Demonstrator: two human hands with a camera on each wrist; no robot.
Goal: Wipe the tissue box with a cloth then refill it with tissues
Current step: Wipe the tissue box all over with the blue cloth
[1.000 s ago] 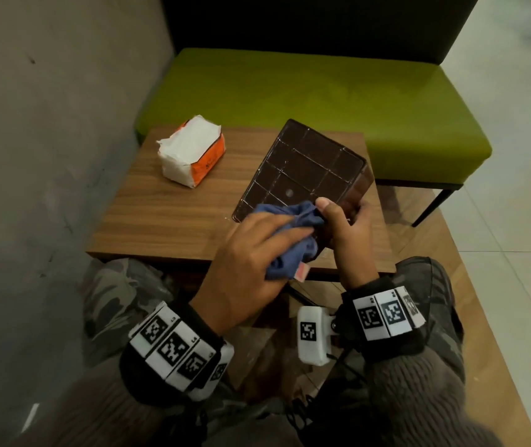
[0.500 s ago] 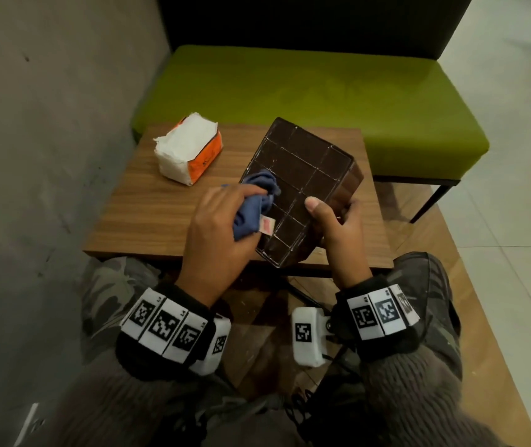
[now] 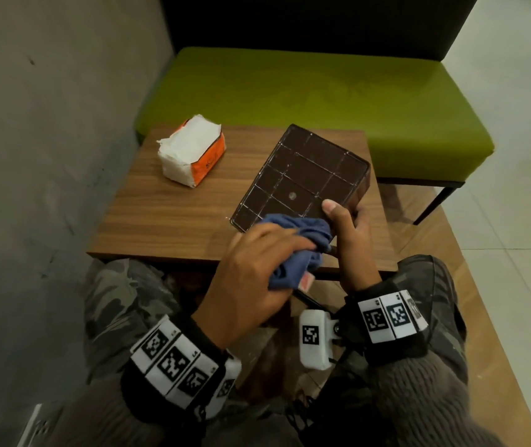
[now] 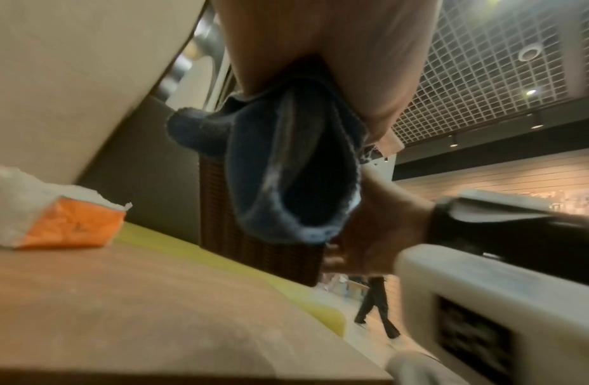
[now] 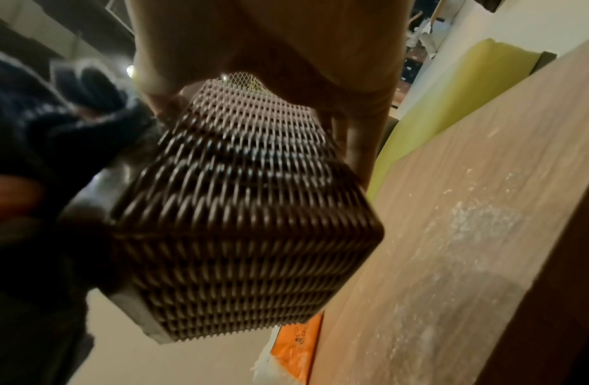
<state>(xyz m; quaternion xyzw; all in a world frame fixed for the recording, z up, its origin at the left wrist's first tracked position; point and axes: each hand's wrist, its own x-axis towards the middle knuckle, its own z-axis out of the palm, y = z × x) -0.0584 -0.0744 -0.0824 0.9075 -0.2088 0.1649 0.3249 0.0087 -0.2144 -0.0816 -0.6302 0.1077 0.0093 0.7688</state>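
The dark brown woven-rattan tissue box [image 3: 302,175] sits just right of the head view's centre, turned so its ribbed flat panel faces up and tipped on the brown wooden table [image 3: 167,217]. Your right hand [image 3: 349,240] clamps its near corner, thumb across the panel and fingers curled round the woven side. Your left hand [image 3: 251,272] has its fingers closed round the bunched dark blue cloth [image 3: 299,250], pressing it on the panel's near edge, so the wiping looks to be under way.

The box looks light and stiff, judging by the rigid weave in the right wrist view; the weave should give good friction, while the smooth panel may be slippery under the thumb. Keep your hold on a corner, where thumb and fingers oppose each other, and wipe towards that hand so the box does not skid. The soft cloth will bunch, so press with flat fingers.

In the upper left of the head view, well apart from the box, lies the white tissue pack in its orange wrapper [image 3: 193,153]; it is soft, so lift it by its long sides. Beyond the table stands the green padded bench [image 3: 322,91].
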